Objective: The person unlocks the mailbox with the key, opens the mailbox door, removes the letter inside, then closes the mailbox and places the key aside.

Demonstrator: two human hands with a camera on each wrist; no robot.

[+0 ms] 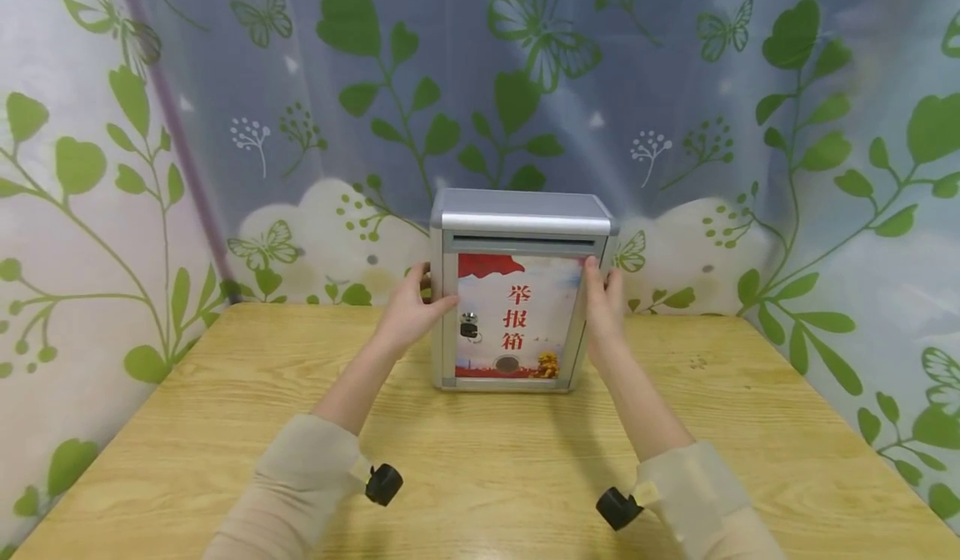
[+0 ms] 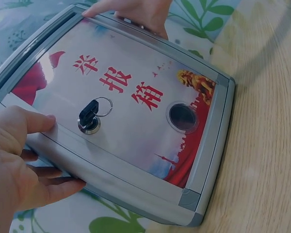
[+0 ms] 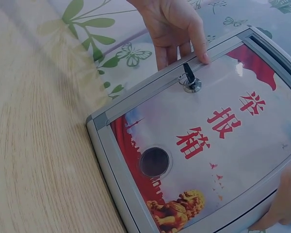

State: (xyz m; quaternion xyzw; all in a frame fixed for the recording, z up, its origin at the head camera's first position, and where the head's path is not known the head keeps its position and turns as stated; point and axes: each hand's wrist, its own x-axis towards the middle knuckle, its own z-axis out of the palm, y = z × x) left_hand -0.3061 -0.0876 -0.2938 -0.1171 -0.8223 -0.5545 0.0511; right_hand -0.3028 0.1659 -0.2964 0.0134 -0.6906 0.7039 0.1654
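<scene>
A grey metal report box [image 1: 525, 207] with a slot near its top stands upright on the table, leaning a little. Its front panel [image 1: 487, 327] carries red Chinese characters and a round window. A key with a ring [image 2: 89, 112] sits in the lock on the panel's left side. My left hand [image 1: 408, 310] grips the box's left edge, thumb on the front frame and fingers round the side. On the opposite edge, my right hand [image 1: 605, 306] holds the box with its thumb at the front; its other fingers are partly hidden behind the side.
The wood-grain table [image 1: 465, 477] extends around the box. A curtain [image 1: 420, 68] printed with leaves and butterflies hangs close behind it and along both sides. Small black cameras [image 1: 384, 484] are strapped at both wrists.
</scene>
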